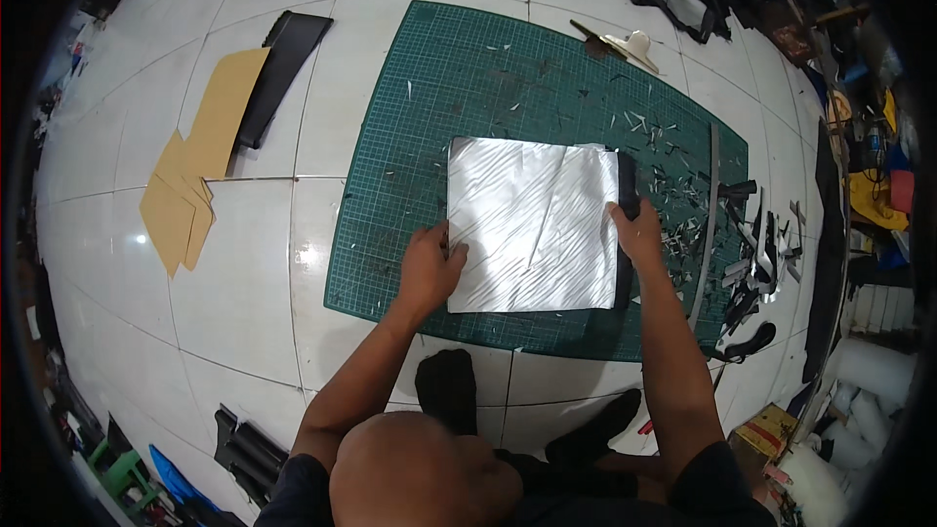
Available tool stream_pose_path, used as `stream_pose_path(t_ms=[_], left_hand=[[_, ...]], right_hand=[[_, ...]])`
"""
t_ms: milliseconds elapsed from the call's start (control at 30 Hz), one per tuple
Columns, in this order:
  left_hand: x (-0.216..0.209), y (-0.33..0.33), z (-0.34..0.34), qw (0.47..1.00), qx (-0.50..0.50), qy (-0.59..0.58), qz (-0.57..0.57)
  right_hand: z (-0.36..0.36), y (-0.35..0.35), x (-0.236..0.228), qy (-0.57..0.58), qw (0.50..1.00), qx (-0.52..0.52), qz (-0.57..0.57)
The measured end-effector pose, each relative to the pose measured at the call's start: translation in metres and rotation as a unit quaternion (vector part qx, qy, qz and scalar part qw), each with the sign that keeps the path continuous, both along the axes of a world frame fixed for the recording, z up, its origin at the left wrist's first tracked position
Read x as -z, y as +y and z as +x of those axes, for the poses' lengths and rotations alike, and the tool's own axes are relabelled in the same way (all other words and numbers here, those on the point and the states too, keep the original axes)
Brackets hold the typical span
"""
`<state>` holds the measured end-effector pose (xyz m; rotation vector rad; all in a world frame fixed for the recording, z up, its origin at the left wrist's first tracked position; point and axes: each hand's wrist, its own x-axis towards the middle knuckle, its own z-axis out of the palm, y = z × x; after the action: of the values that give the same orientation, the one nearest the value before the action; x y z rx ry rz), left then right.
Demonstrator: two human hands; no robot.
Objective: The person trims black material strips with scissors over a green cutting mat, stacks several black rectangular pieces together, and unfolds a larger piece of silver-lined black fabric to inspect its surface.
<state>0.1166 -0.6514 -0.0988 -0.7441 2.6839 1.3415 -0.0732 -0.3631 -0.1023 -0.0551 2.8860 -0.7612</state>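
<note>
A square silver foil-like sheet (532, 224) with slanting creases lies on a green cutting mat (390, 166). Black material (626, 278) shows along its right side; whether this is the same piece or a layer beneath, I cannot tell. My left hand (429, 263) grips the sheet's left edge, thumb on top and fingers partly hidden. At the right edge my right hand (639, 232) pinches the sheet and the black material, its thumb on the silver face.
A metal ruler (712, 205) lies on the mat's right part among black and silver scraps (683, 234). Beyond the mat's right edge are more offcuts (766, 254). Tan card templates (220, 117) and a black folded piece (283, 68) rest on the tiled floor at left. A clipboard (630, 47) touches the far edge.
</note>
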Motion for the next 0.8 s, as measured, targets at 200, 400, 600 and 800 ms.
stream_pose_path(t_ms=[200,400,600,800], left_hand=[[-0.006,0.004,-0.004,0.998,-0.022,-0.016,0.063],[-0.017,-0.008,0.001,0.973,-0.073,-0.044,0.216],[-0.026,0.003,0.074,0.871,-0.24,-0.113,0.413],[-0.035,0.036,0.112,0.671,-0.31,-0.157,0.655]], right_hand=[[-0.002,0.012,0.018,0.072,0.996,-0.031,0.031],[0.0,0.004,0.011,0.047,0.995,-0.017,0.087],[-0.014,-0.067,-0.036,0.221,0.951,-0.213,0.045],[-0.016,-0.184,-0.02,0.118,0.911,-0.391,-0.06]])
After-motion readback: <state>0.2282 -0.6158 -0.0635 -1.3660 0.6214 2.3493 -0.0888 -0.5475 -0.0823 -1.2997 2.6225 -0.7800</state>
